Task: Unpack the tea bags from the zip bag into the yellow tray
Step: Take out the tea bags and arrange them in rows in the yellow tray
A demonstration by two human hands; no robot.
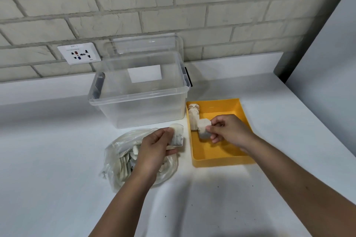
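The left hand (pixel 154 148) and right hand (pixel 229 131) are pinching tea bags (pixel 177 134); few are lying in the yellow tray (pixel 221 161), many in the zip bag (pixel 119 159).

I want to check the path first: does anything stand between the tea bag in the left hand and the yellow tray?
Nothing visible does. The tea bag in the left hand is beside the yellow tray, only its left wall between them. The right hand holds a second tea bag over the tray's left part.
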